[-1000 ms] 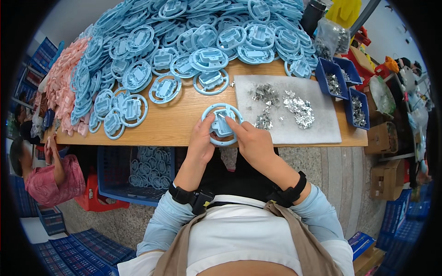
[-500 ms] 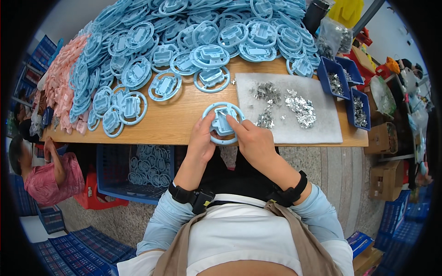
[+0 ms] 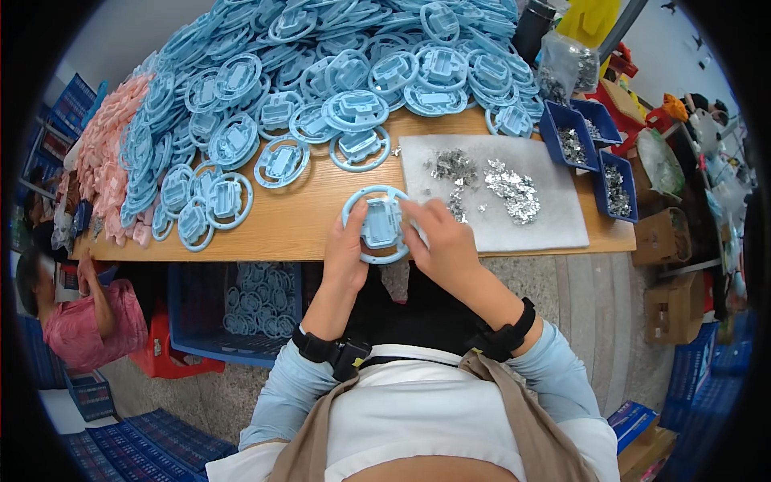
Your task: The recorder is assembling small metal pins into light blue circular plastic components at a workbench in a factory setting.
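Just beyond the table's front edge I hold up a light blue plastic steering-wheel-shaped part (image 3: 379, 227), its recessed centre facing up. My left hand (image 3: 347, 251) is closed on its left rim, thumb on top. At the right rim is my right hand (image 3: 442, 241), fingers bent around the edge and slightly smeared; the fingers cover that stretch of rim. Small silvery metal pieces (image 3: 514, 191) lie in loose heaps on a white foam sheet (image 3: 554, 229) to the right of the hands.
A large pile of blue wheels (image 3: 353, 72) covers the back of the table (image 3: 313, 229), with pink parts (image 3: 108, 161) at left. Blue bins (image 3: 617, 189) of metal pieces stand at right. Below is a blue crate (image 3: 209, 341) holding wheels. Another person (image 3: 96, 317) sits at left.
My right hand has shifted from the wheel's centre, where its index finger pressed, out to the right rim. The wheel has come slightly left and lower, its centre now uncovered.
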